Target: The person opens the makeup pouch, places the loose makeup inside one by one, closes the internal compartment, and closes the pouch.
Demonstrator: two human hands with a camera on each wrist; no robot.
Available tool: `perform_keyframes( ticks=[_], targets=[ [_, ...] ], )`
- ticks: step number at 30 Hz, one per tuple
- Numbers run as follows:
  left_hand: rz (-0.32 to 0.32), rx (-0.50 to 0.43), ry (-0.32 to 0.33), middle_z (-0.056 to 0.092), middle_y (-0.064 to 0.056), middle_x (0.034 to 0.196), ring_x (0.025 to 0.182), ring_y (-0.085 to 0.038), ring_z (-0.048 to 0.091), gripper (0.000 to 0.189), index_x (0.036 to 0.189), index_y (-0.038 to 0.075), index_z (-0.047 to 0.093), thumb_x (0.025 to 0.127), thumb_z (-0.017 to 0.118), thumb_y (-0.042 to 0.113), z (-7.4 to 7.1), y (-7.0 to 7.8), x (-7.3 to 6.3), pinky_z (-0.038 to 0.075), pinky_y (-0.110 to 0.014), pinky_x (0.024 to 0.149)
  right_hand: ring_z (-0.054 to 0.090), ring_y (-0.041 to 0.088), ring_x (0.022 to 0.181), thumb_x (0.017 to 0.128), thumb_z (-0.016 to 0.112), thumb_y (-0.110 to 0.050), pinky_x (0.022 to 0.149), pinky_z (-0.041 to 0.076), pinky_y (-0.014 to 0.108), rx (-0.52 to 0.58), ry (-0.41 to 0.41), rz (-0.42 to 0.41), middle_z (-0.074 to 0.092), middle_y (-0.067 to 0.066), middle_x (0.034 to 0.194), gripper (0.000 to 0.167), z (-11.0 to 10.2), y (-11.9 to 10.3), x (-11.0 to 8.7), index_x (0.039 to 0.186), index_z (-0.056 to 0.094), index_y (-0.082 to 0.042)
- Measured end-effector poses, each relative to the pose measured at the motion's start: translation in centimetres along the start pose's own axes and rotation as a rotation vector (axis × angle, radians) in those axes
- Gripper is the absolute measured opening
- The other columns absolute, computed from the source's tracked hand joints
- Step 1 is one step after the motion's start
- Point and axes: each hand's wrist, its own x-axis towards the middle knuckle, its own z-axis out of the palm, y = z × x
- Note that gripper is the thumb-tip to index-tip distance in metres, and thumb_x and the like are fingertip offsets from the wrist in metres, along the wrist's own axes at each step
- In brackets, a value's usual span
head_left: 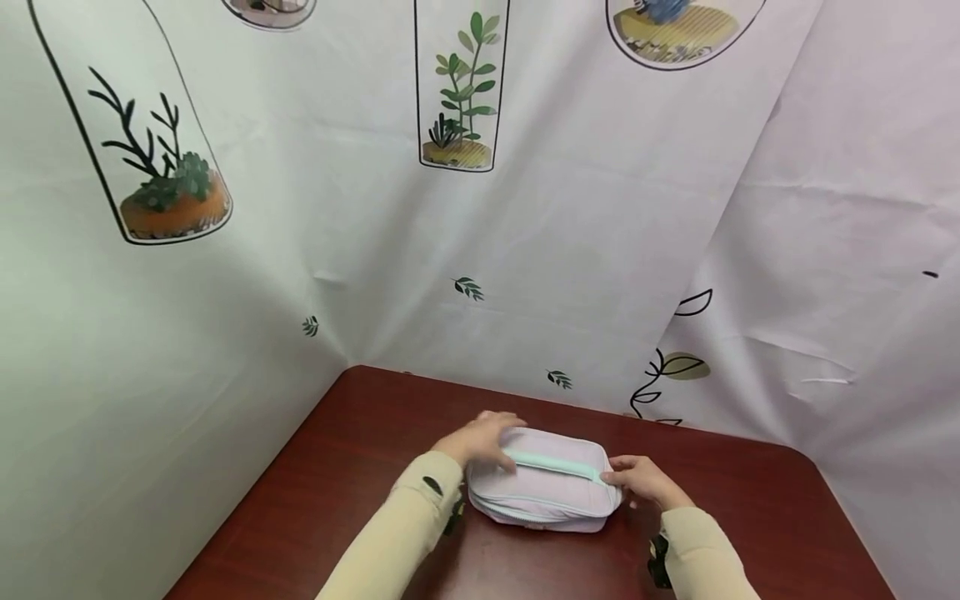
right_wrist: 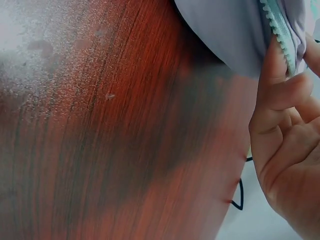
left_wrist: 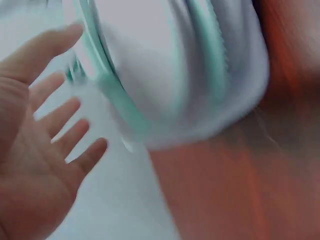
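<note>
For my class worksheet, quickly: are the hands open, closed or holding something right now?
Left hand: open, holding nothing.
Right hand: pinching the edge of the pale pouch.

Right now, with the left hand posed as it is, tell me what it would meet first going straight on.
Most likely the pale pouch: the left hand has its spread fingers aimed across the pouch's top. Depth is unclear, so it might pass just above.
</note>
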Motion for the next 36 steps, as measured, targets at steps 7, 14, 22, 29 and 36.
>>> perform_keyframes(
  ticks=[7,14,22,29,36],
  targets=[
    [-0.005,0.413,-0.074,0.054,0.004,0.123,0.111,-0.018,0.048,0.081,0.131,0.029,0.053,0.058,0.088,0.03,1.3,3.3,1.1,0.045,-0.03,0.079,0.058,0.021,0.06,0.086,0.065,-0.021,0.05,0.046,0.033,-0.021,-0.079,-0.003,0.057,0.01,0.079,0.042,-1.1,-0.8,1.3,0.114,0.05,0.006],
    [-0.011,0.496,-0.024,0.054,0.001,0.113,0.1,-0.018,0.05,0.08,0.123,0.03,0.057,0.051,0.091,0.028,1.9,3.8,1.2,0.047,-0.03,0.067,0.057,0.033,0.098,0.089,0.054,0.0,0.077,0.047,0.048,-0.258,-0.015,-0.149,0.058,0.024,0.111,0.025,-1.7,-1.4,4.5,0.113,0.061,0.003],
    [-0.019,0.515,0.001,0.055,0.002,0.107,0.094,-0.018,0.05,0.082,0.118,0.028,0.058,0.044,0.093,0.026,3.3,3.7,0.9,0.046,-0.028,0.067,0.054,0.029,0.106,0.086,0.058,-0.001,0.08,0.047,0.041,-0.167,-0.328,-0.3,0.057,0.02,0.119,0.038,-0.4,0.5,6.6,0.124,0.058,-0.001],
    [-0.064,0.564,-0.027,0.051,0.001,0.111,0.094,-0.018,0.048,0.086,0.119,0.03,0.054,0.043,0.094,0.028,3.0,4.3,2.0,0.046,-0.029,0.067,0.056,0.013,0.089,0.089,0.05,0.0,0.076,0.05,0.035,-0.001,-0.43,-0.263,0.063,0.016,0.111,0.035,-1.1,1.2,7.7,0.124,0.054,0.008],
    [-0.108,0.596,-0.047,0.049,0.002,0.112,0.094,-0.018,0.047,0.092,0.12,0.032,0.051,0.04,0.095,0.029,3.3,4.4,3.1,0.046,-0.03,0.063,0.055,0.013,0.084,0.086,0.055,0.0,0.071,0.047,0.031,-0.046,-0.284,-0.283,0.064,0.017,0.103,0.027,-1.6,1.2,7.9,0.109,0.061,0.012]
  ],
)
